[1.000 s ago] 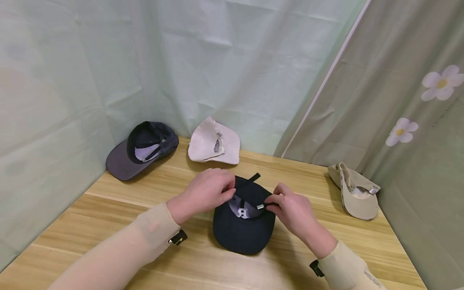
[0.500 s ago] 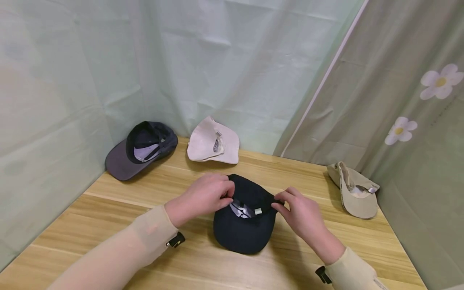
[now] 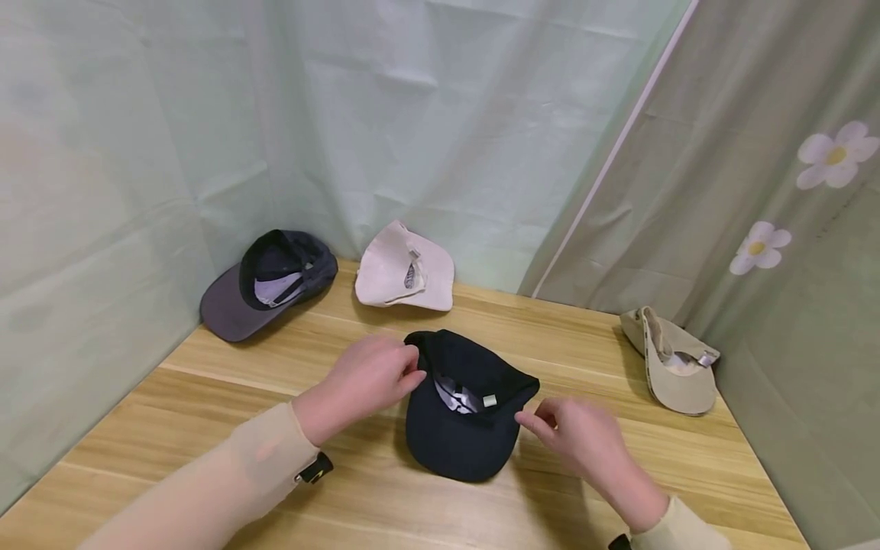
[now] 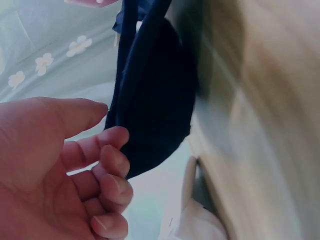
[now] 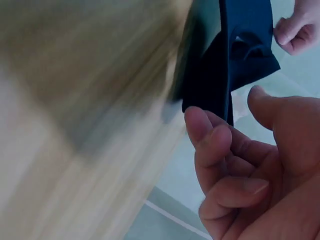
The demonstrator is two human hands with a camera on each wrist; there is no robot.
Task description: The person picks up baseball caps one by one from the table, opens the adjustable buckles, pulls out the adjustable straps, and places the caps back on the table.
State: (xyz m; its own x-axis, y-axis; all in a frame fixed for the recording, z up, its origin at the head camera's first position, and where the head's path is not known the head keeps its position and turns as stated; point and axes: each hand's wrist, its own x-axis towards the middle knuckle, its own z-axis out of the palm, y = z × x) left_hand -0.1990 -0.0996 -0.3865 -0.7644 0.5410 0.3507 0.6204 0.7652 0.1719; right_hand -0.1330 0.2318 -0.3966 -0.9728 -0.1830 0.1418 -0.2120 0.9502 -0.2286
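A dark navy cap (image 3: 464, 439) rests on the table with its brim toward me and its inside showing. A white tag (image 3: 490, 400) and a pale lining are visible within it. At the cap's left edge is my left hand (image 3: 371, 380), fingers loosely bent; in the left wrist view a gap separates thumb and index finger near the cap's dark fabric (image 4: 155, 100). My right hand (image 3: 580, 439) is just off the cap's right side, holding nothing, its fingers loosely bent. From the right wrist, the cap (image 5: 210, 75) appears just beyond the fingertips.
A dark grey cap (image 3: 230, 305) lies at the back left. Beside it stands a white cap (image 3: 385, 271) near the curtain (image 3: 440, 114). A beige cap (image 3: 684, 386) sits at the right edge of the wooden table (image 3: 330, 496).
Both hands have let go of the navy cap and moved apart, the left one leftward, the right one down and rightward. The strap end that stuck up earlier no longer shows.
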